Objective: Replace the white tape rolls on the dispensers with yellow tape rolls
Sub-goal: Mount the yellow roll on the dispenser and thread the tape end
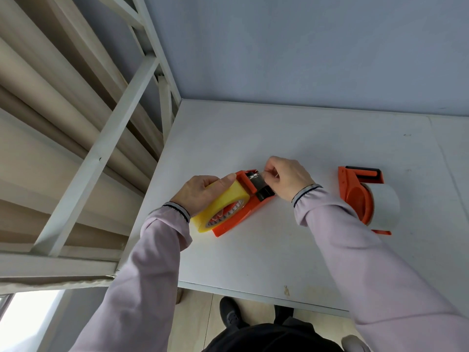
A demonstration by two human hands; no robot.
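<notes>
Under both hands, on the white counter (291,250), lies an orange dispenser (236,214), rigid and light. The left hand (200,193) wraps a yellow tape roll (223,201), firm-cored, best held by its sides. The right hand (286,177) pinches its thin, sticky, limp tape end (264,174) at the roller. Right of that hand, a second dispenser (355,199) keeps its white tape roll (384,207).

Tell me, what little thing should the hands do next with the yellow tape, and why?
Probably draw the tape end out over the cutter. The left hand holds the yellow roll on the near orange dispenser, and the right hand pinches at its roller end, so threading looks unfinished. The other dispenser still carries its white roll.
</notes>
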